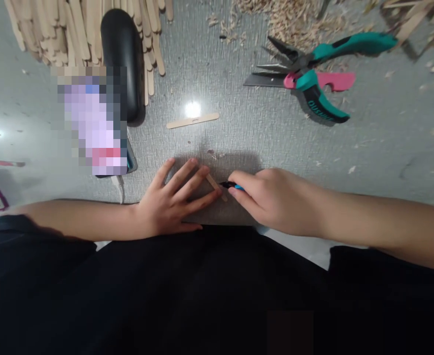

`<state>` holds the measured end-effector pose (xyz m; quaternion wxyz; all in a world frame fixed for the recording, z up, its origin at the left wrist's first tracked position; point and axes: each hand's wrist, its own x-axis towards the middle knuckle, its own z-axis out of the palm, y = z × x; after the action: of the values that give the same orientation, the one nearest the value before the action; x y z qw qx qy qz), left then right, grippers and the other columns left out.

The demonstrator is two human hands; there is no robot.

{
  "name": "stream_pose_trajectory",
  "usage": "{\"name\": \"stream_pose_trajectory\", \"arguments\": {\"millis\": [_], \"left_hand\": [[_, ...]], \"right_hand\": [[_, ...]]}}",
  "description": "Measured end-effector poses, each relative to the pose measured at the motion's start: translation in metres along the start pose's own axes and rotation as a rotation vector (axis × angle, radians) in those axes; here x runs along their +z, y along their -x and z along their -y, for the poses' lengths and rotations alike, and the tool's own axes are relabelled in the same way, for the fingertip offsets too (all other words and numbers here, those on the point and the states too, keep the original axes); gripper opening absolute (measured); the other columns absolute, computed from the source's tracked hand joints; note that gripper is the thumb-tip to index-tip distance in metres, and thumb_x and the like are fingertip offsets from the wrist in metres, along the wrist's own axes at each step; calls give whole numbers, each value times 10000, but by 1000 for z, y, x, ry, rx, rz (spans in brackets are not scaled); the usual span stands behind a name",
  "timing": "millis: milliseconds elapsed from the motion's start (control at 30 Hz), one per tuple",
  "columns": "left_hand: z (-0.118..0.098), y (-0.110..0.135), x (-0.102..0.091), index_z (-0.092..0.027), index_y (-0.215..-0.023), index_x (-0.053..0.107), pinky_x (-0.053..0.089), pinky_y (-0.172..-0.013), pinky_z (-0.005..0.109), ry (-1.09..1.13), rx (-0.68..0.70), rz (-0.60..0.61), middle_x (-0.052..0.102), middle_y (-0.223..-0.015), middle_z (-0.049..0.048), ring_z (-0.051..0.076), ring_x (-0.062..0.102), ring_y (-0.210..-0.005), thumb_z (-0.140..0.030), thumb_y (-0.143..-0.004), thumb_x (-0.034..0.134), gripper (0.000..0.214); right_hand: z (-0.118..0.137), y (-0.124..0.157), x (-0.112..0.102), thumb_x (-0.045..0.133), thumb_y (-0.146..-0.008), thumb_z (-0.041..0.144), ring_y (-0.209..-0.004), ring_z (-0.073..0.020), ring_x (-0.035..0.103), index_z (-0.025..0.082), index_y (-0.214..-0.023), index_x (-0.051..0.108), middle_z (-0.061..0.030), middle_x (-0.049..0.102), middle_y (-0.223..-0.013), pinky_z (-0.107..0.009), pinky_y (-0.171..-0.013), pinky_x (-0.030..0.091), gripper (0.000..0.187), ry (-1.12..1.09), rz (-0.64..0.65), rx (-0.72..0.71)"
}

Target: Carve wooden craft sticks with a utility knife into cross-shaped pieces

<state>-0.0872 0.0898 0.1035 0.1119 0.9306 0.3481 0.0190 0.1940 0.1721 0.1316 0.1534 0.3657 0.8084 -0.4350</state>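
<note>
My left hand (174, 199) lies flat on the grey table near its front edge, fingers stretched out and pressing down a small wooden stick piece (217, 187). My right hand (272, 197) is closed around a black and blue pen-like tool (232, 186), whose tip touches the stick just beside my left fingertips. Most of the tool is hidden inside the hand.
A loose wooden stick (192, 120) lies further back. A pile of sticks (72, 29) and a black case (122, 59) sit at the back left. Teal pliers (323, 74), pink-handled scissors (327, 81) and wood shavings (286, 17) are at the back right.
</note>
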Motion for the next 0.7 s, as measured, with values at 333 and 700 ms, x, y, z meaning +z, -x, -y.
{"name": "stream_pose_trajectory", "arguments": {"millis": [333, 700], "left_hand": [[0, 1, 11, -316, -1814, 322, 337, -1399, 708, 7, 1, -15, 408, -1877, 237, 454, 421, -1750, -873, -881, 798, 1186], [0, -2, 13, -324, -1873, 175, 182, -1426, 799, 73, 6, 56, 121, -1965, 247, 538, 217, -1808, -790, -961, 764, 1181]], "right_hand": [[23, -4, -7, 383, -1135, 297, -553, -156, 365, 164, -1041, 670, -6, 539, -645, -323, -618, 268, 330, 137, -8, 81], [27, -8, -4, 408, -1097, 308, -589, -174, 358, 181, -1032, 692, -41, 583, -709, -341, -616, 282, 318, 280, -34, 144]]}}
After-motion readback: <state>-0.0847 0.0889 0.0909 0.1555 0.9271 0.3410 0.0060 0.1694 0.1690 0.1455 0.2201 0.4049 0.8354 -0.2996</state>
